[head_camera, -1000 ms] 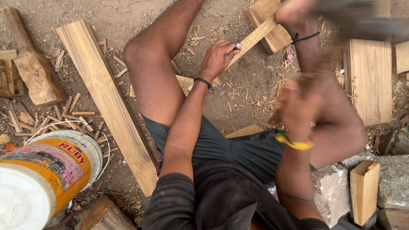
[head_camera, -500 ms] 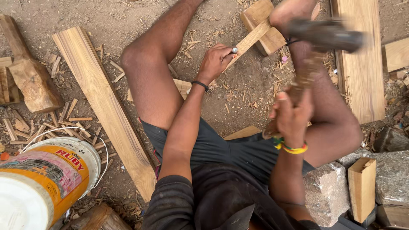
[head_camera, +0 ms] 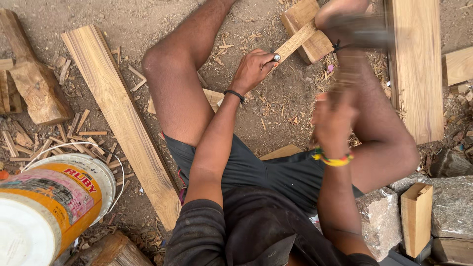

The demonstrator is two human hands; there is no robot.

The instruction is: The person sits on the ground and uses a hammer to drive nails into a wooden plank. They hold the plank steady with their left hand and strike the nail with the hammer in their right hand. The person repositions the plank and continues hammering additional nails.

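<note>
since half a second ago, our right hand [head_camera: 334,118] is swinging the long-handled hammer with its dark metal head [head_camera: 362,30] further over, so that the blurred head is now passing across our right foot near the top of the picture, closer to the small pale wooden block [head_camera: 306,27] than before. our left hand [head_camera: 252,70] is staying where it was, and the camera is sitting a little nearer to the ground.

in the head view, we are closing our right hand in a fist around the hammer's wooden handle, fingers wrapped tight, though motion blur is smearing both hand and tool. we are pinching the narrow pale wooden stick [head_camera: 291,43] with our left hand, fingers curled over its near end, while its far end is lying on the small block. we are sitting on the dirt ground [head_camera: 276,113] with knees bent and spread, wood chips scattered about. a long pale wooden plank [head_camera: 118,113] is lying beside our left leg, and a wide flat board [head_camera: 414,69] is lying just right of our right leg. a yellow and white plastic bucket [head_camera: 49,207] is lying on its side at the lower left, and a rough chopped log [head_camera: 32,83] is resting at the far left. grey stone blocks [head_camera: 443,207] are standing at the lower right.
</note>
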